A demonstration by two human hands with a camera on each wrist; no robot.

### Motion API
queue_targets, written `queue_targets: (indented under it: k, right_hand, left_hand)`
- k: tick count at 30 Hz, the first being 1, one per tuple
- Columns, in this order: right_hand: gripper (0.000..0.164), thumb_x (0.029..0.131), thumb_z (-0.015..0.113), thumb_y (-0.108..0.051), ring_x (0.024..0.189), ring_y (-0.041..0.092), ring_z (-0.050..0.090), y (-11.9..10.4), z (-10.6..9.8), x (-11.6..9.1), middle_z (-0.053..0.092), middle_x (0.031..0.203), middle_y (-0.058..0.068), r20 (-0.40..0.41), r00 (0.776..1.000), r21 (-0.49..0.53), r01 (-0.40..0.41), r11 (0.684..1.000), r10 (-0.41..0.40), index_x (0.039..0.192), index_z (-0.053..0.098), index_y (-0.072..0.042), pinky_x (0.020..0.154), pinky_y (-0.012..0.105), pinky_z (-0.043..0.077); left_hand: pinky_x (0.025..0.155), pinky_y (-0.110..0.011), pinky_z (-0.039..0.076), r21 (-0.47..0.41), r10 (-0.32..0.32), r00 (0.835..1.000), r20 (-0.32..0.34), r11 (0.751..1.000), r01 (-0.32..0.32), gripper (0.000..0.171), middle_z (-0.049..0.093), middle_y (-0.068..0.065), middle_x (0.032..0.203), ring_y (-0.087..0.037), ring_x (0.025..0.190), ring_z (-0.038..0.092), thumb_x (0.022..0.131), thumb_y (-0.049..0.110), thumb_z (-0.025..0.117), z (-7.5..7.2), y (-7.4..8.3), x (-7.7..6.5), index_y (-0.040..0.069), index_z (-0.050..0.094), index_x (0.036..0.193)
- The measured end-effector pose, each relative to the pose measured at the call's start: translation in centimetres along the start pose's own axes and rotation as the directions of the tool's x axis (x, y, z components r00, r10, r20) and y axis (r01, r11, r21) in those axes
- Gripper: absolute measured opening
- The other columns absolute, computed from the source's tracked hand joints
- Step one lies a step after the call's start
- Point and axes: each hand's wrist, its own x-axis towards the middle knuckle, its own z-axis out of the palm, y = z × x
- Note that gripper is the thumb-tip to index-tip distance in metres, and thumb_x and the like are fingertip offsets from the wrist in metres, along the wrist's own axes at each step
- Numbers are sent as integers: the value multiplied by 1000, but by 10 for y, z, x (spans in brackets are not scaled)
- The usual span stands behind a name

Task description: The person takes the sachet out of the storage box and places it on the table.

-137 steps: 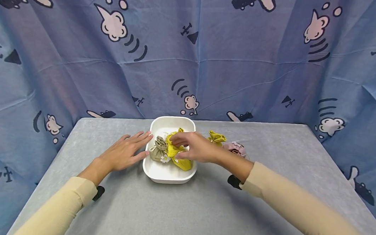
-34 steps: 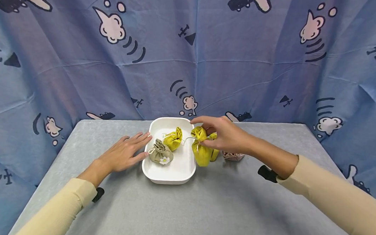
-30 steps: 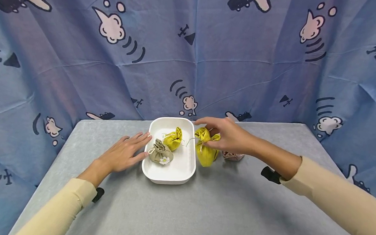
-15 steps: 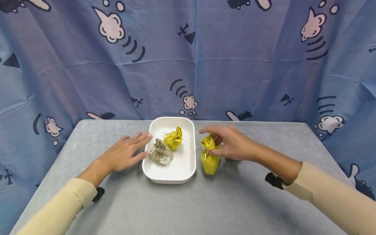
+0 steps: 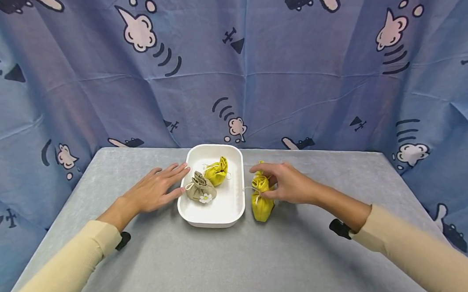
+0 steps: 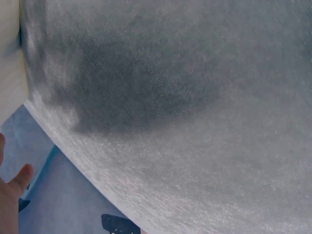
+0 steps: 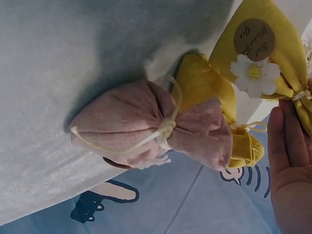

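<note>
My right hand (image 5: 289,183) pinches a yellow drawstring pouch (image 5: 263,208) by its tied neck, just right of the white tray (image 5: 230,205). In the right wrist view this held pouch (image 7: 287,39) shows a white flower and a round brown label. My left hand (image 5: 154,190) lies with straight fingers against the tray's left rim. Inside the tray sit a grey-beige pouch (image 5: 199,191) with a daisy and a second yellow pouch (image 5: 217,173). Beyond the held one, a pink pouch (image 7: 122,117) and another yellow pouch (image 7: 204,83) lie side by side; my right hand hides most of them in the head view.
A grey cloth-covered table (image 5: 232,265) bears everything. Behind its far edge hangs a blue curtain (image 5: 295,94) with printed planes and clouds. The left wrist view holds mostly shaded table cloth (image 6: 195,122) and part of the left hand (image 6: 9,195).
My right hand has lifted the yellow pouch out of the tray, carried it right over the rim, then lowered it toward the near side. The left hand has stayed put.
</note>
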Motion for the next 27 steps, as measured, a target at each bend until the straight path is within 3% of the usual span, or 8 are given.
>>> queue_targets:
  k: [12, 23, 27]
  right_hand:
    - [59, 80, 83, -5, 90, 17, 70, 11, 7, 1, 71, 109, 9, 6, 1000, -26, 5, 1000, -5, 134, 58, -5, 80, 31, 58]
    - [57, 84, 78, -3, 96, 23, 71, 0, -2, 7, 70, 112, 15, -12, 999, -9, 36, 999, -36, 136, 56, -3, 86, 44, 56]
    - [54, 85, 78, -5, 101, 25, 70, -5, -1, 11, 69, 115, 13, -34, 998, -28, 54, 998, -55, 135, 57, -3, 88, 44, 55]
  left_hand:
    - [110, -61, 29, -4, 1, 1000, 2, 1000, -1, 67, 27, -7, 162, -30, 148, 27, 104, 52, 41, -1, 1, 0, 13, 31, 157]
    - [110, -60, 29, 0, 4, 1000, -5, 1000, -4, 67, 28, -7, 162, -31, 148, 27, 103, 51, 42, 0, 1, 0, 13, 32, 157]
    - [110, -60, 29, 3, 8, 1000, -9, 1000, -8, 66, 28, -8, 162, -31, 148, 28, 104, 51, 42, 0, 1, 0, 12, 32, 157]
